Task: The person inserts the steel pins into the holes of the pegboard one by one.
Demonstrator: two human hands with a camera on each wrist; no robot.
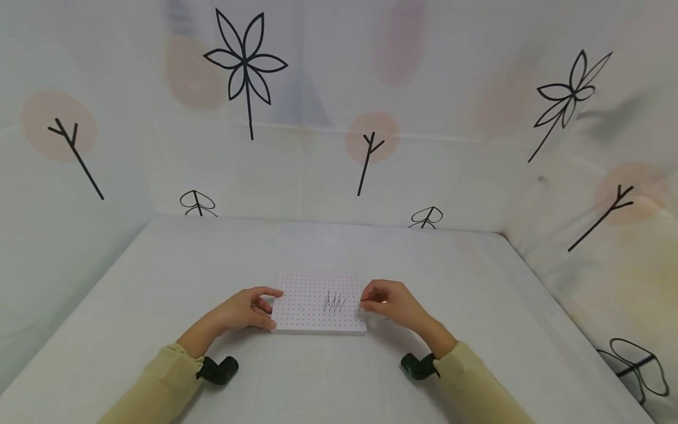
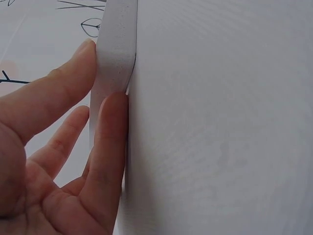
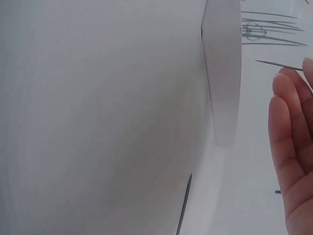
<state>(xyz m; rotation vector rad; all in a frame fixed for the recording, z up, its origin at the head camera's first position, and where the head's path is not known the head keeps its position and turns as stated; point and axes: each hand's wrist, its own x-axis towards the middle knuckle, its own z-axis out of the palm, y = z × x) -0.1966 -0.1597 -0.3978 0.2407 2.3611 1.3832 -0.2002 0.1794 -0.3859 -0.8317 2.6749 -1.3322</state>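
Note:
A white board (image 1: 302, 306) with a grid of small holes lies flat on the table. Several thin metal needles (image 1: 335, 302) stand in its right half, leaning a little. My left hand (image 1: 241, 310) rests on the board's left edge; in the left wrist view its thumb and fingers (image 2: 111, 132) lie nearly straight along the edge. Beside the board's right edge, my right hand (image 1: 394, 301) pinches another needle (image 3: 279, 64) between thumb and forefinger. Its pointed tip sticks out toward the standing needles, apart from the board. The fingers hide the needle's other end.
The white table (image 1: 318, 383) reaches out around the board. Behind it and at both sides rises pale cloth (image 1: 302, 171) printed with plants. A dark line marks the table's right edge (image 1: 561, 300). Each wrist wears a dark band (image 1: 219, 371).

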